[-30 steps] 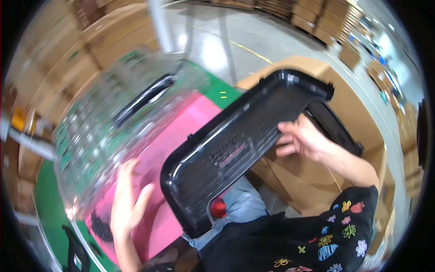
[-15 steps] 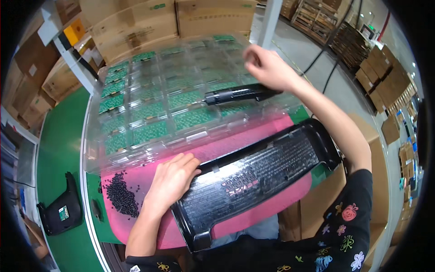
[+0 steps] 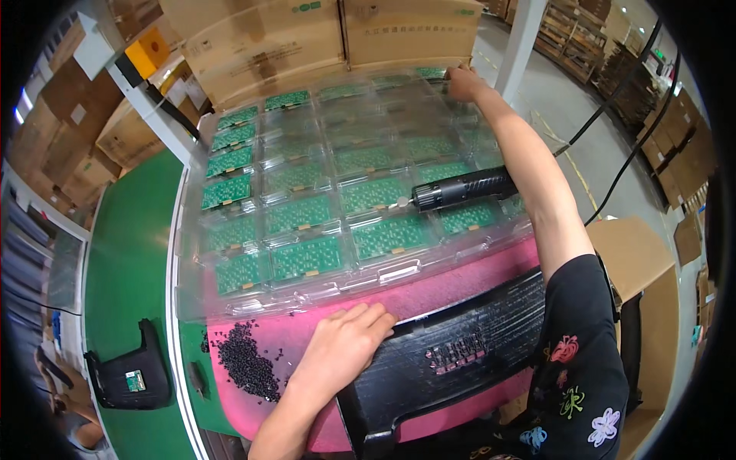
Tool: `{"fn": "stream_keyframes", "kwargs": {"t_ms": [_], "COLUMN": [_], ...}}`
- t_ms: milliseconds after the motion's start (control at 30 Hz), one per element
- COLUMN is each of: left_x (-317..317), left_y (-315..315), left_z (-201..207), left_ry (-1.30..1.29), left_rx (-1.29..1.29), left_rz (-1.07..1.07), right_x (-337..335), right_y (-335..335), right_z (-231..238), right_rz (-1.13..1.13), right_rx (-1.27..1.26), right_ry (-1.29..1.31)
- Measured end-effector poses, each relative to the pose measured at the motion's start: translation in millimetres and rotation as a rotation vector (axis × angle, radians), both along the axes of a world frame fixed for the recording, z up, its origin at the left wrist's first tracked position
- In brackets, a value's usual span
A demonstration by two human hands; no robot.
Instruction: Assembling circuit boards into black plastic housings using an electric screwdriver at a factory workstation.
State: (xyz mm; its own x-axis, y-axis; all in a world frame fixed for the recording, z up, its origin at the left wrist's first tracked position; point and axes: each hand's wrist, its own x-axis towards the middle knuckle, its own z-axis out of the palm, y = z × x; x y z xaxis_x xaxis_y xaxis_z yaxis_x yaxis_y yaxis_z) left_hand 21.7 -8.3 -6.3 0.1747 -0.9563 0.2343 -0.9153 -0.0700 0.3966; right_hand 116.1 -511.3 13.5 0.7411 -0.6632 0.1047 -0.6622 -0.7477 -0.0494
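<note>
The right hand (image 3: 462, 84) has been moved to the board (image 3: 432, 73) at the tray's (image 3: 345, 285) far corner, best edge-held; before the tray, the panel (image 3: 491, 330) is touched by the left hand (image 3: 343, 345), both grips unclear.

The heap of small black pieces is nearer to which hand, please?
Left: the left hand rests on the black panel, just right of the heap; the right hand is far off, at a back corner of the clear tray.

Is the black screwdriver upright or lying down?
Lying down: the black screwdriver stretches lengthwise across the clear plastic tray, its tip pointing left.
</note>
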Motion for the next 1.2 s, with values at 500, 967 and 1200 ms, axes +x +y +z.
{"fn": "stream_keyframes", "kwargs": {"t_ms": [500,967,1200], "left_x": [2,3,1], "left_y": [1,-2,-1], "left_z": [0,0,4], "left_ry": [0.066,0.108,0.045], "left_rx": [0.023,0.008,0.038], "left_rz": [0.023,0.014,0.008], "right_x": [10,21,9], "right_y": [-1,-2,15], "right_z": [-25,-30,-10], "right_rz": [0.184,0.145,0.363], "right_rx": [-0.186,-0.061,-0.441], "right_ry": [0.044,-0.003,-0.494]}}
